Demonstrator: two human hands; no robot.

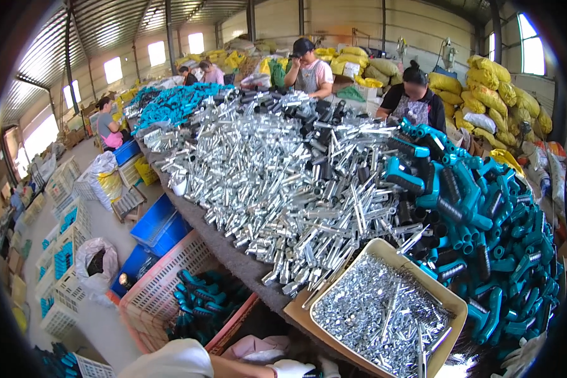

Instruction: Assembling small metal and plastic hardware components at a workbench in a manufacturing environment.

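Note:
My left hand [291, 368], in a white glove with a white sleeve, sits at the lower edge, just below the table's front edge; its grip is cut off by the frame. My right hand [521, 356], also white-gloved, shows only partly at the lower right, beside a pile of teal and black handles [485, 239]. Between the two hands stands a cardboard box [452, 301] full of small silver screws and pins. Behind it a large heap of shiny metal tubes [271, 170] covers the grey felt table [233, 258].
A pink crate [146, 296] with teal handles stands on the floor at my left, with blue bins [157, 223] and white crates [60, 293] beyond. Two people [309, 66] work across the table. Yellow sacks [485, 88] are stacked at the back right.

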